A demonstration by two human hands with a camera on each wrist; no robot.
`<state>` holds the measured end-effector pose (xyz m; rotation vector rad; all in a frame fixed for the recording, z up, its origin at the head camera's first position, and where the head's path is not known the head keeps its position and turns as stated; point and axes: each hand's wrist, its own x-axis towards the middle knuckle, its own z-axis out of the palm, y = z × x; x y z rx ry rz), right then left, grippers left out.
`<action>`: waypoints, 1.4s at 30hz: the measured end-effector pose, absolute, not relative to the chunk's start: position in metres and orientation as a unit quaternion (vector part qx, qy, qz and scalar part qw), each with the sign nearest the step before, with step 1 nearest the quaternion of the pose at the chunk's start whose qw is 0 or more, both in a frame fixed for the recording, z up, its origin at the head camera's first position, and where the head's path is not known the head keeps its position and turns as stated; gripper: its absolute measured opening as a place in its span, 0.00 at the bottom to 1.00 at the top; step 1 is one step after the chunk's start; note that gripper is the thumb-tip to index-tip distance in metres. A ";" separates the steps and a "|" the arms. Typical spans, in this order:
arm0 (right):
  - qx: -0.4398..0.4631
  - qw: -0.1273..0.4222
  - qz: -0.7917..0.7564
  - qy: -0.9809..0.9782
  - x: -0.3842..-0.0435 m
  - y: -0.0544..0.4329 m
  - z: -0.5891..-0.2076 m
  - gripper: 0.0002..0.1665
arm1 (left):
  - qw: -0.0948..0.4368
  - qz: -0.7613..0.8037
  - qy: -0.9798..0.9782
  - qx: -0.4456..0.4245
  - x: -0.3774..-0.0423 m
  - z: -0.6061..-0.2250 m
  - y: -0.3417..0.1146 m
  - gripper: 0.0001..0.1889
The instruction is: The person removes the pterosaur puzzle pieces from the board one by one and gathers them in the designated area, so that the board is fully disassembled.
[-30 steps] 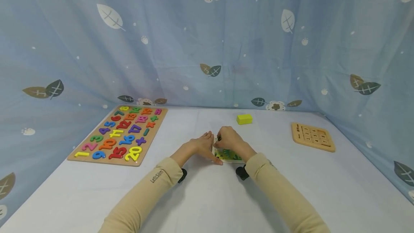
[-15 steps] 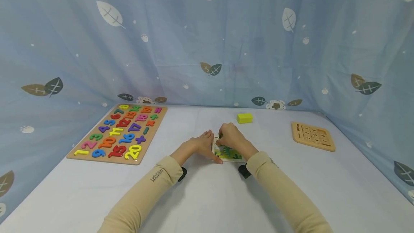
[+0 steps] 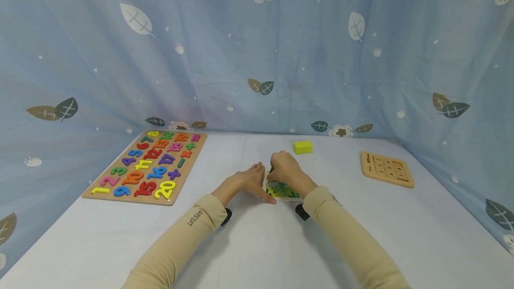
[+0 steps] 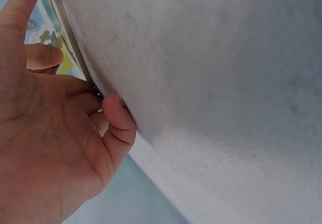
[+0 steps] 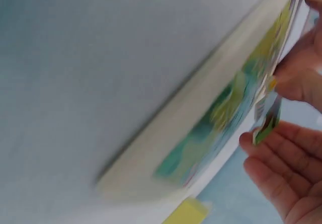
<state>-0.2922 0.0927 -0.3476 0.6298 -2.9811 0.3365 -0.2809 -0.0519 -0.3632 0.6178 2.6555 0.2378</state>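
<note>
A small jigsaw puzzle [image 3: 283, 192] with a green, dinosaur-like picture lies at mid-table, a pale rim [image 5: 171, 133] around it. At its left edge my left hand [image 3: 253, 179] rests with fingers extended and thumb at the near corner; the left wrist view shows that hand's palm [image 4: 50, 133] beside the frame's edge. Over the upper left of the picture, my right hand [image 3: 286, 168] bends down and covers much of it. Between its thumb and fingers the right wrist view shows a small puzzle piece [image 5: 267, 126] with green on it, held tilted close to the board.
A yellow block [image 3: 303, 147] lies behind the puzzle. To the left is a wooden board [image 3: 178, 191] with colourful numbers and signs. A small wooden number tray [image 3: 371, 171] lies to the right. A blue patterned curtain [image 3: 225, 57] hangs behind the white table [image 3: 257, 253].
My right hand has shifted slightly away from me over the puzzle, still pinching the piece, and more of the picture shows. My left hand stays at the edge.
</note>
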 end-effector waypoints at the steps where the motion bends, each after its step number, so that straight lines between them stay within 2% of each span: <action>1: 0.206 0.037 0.117 -0.971 -0.293 0.096 -0.349 0.10 | 0.201 0.085 0.951 0.220 -0.281 -0.364 -0.052 0.63; 5: 0.213 0.028 0.140 -0.966 -0.294 0.110 -0.347 0.07 | 0.199 0.079 0.953 0.216 -0.282 -0.366 -0.051 0.63; 16: 0.192 -0.011 0.153 -0.969 -0.296 0.146 -0.343 0.11 | 0.198 0.095 0.950 0.220 -0.284 -0.368 -0.052 0.63; 27: 0.210 -0.009 0.123 -0.970 -0.298 0.182 -0.342 0.11 | 0.207 0.118 0.945 0.223 -0.284 -0.367 -0.053 0.63; 34: 0.181 -0.045 0.115 -0.976 -0.298 0.191 -0.348 0.12 | 0.205 0.115 0.946 0.224 -0.283 -0.367 -0.052 0.62; 42: 0.177 -0.052 0.096 -0.978 -0.296 0.194 -0.354 0.17 | 0.204 0.120 0.946 0.221 -0.281 -0.367 -0.053 0.62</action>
